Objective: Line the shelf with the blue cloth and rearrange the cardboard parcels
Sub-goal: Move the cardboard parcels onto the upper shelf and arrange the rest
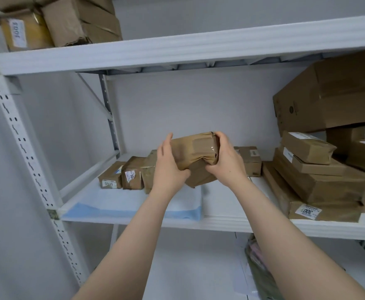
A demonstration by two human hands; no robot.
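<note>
**Parcel held in 2 hands over the lined shelf**

Parcel (195,151) is mid-frame, clear of the shelf (231,223). Its long axis runs left to right, right end tipped slightly up. Left hand (169,167) cups the left end, thumb up. Right hand (227,163) has its fingers (219,137) curled over the right end. Both are clamped on it. Brown paper, creased, glossy tape across. Blue cloth (134,205) lies below-left, with a row of parcels (123,176) at its back. Likely slot: down beside that row, left hand nearer.

A storeroom — white metal racking (199,48) stacked with labelled cardboard parcels (320,185).
</note>
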